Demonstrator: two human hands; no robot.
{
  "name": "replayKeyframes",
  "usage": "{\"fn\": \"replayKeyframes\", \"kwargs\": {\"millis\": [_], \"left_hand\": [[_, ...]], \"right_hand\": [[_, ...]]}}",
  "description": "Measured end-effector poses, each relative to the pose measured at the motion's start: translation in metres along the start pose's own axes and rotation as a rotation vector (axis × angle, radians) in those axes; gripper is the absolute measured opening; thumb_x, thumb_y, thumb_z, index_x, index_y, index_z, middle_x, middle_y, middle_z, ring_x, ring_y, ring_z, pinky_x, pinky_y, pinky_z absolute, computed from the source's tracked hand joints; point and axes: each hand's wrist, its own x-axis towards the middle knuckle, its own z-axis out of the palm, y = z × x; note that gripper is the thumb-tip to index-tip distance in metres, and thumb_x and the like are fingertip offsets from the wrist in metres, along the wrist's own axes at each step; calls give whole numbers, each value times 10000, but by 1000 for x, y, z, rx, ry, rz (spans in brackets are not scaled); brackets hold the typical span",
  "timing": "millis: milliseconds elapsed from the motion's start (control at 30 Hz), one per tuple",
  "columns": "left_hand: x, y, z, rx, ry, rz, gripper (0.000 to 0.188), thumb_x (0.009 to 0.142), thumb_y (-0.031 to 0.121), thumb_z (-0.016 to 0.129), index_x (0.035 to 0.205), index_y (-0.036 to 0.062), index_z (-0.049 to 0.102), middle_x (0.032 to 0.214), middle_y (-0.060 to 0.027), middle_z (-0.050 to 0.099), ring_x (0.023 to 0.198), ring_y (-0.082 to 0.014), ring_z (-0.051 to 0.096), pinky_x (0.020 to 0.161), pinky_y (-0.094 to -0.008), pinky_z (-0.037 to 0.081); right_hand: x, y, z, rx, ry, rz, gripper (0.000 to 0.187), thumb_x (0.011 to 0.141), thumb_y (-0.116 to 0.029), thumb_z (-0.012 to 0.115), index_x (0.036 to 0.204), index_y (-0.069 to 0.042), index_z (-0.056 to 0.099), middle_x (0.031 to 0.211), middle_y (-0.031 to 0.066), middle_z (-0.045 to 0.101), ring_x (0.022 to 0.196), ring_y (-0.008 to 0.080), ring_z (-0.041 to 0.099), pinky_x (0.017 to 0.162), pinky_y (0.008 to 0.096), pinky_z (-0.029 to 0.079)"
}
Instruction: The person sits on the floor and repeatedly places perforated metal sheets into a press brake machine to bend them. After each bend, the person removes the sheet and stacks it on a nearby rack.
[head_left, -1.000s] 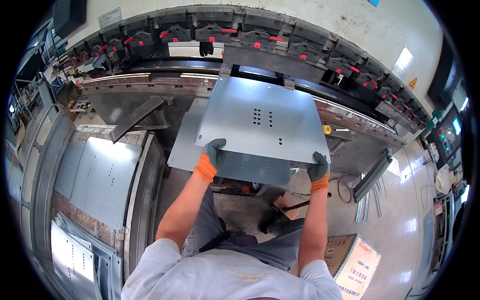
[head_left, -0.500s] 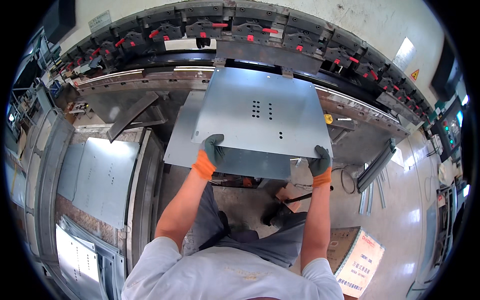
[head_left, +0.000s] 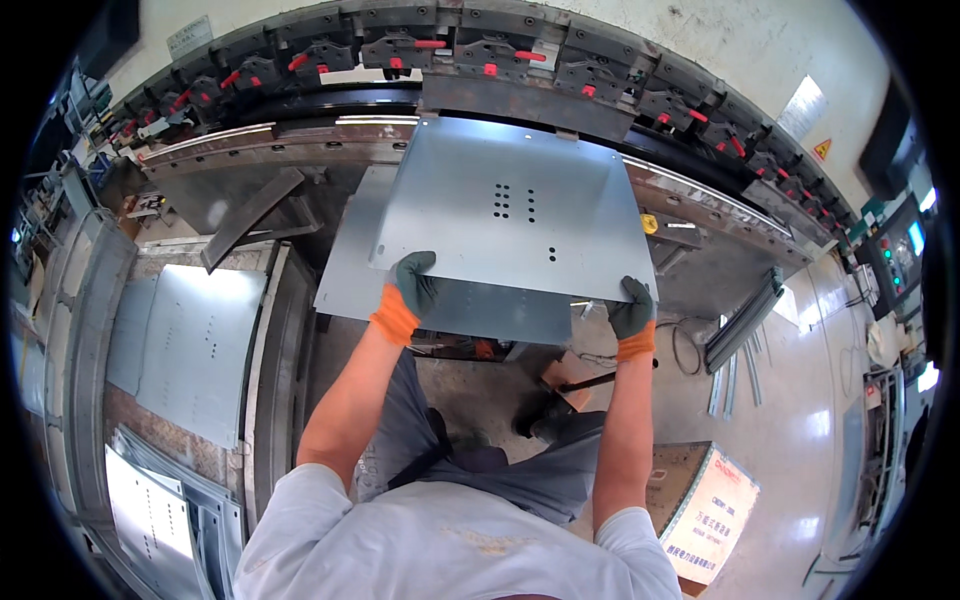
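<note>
The flat grey sheet-metal panel with small punched holes (head_left: 510, 215) has risen at its far edge and now tilts steeply up from the gloved fingers, its far edge up against the long grey press machine's upper tooling (head_left: 520, 95).

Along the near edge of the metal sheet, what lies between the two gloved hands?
Head view: only the bare near edge of the metal sheet runs between the left hand and the right hand; a second sheet shows just beneath.
</note>
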Motion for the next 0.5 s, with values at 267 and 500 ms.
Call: {"fn": "replayKeyframes", "kwargs": {"millis": [267, 500], "left_hand": [[-3, 7, 18, -74, 113, -111, 185, 958, 72, 531, 1043, -69, 616, 1038, -155, 684, 953, -267, 706, 835, -359, 631], [0, 4, 1, -2, 133, -54, 194, 977, 97, 528, 1031, -68, 616, 1022, -147, 681, 938, -271, 710, 817, -383, 636]], "right_hand": [[2, -1, -7, 12, 18, 0, 278, 901, 39, 590, 1162, -52, 614, 1090, 81, 690, 1076, 277, 686, 902, 478, 621], [-1, 2, 4, -19, 23, -22, 271, 899, 38, 586, 1150, -59, 618, 1108, 70, 680, 1060, 270, 685, 880, 485, 625]]}}
